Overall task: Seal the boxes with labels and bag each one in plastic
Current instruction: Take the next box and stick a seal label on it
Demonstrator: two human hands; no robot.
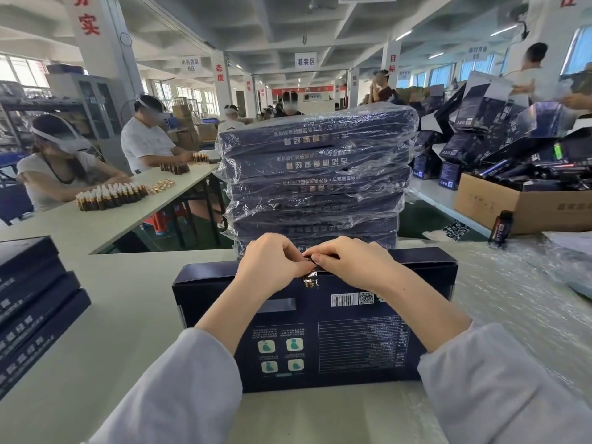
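Pinching a shiny label (310,281) at centre frame, the left hand (272,261) and right hand (349,261) are both closed on its upper end with curled fingertips, right at the far edge of the dark box (352,341). The box is laid flat on the table (128,299), lower centre, barcode side up. The label's lower end looks stuck to the top face; the upper end is judged not yet folded over. To be done well: label pulled taut, wrapped over the edge, rubbed down from the middle outward so no wrinkle is left, flap kept shut meanwhile.

A stack of bagged boxes (317,174) is seen just behind the hands. Bare boxes (32,299) are piled at lower left. Plastic (519,293) is spread at right.

Hidden: label's top end and the flap seam, under fingertips. Box's near corners are covered by sleeves (179,389). Label supply cannot be made out.
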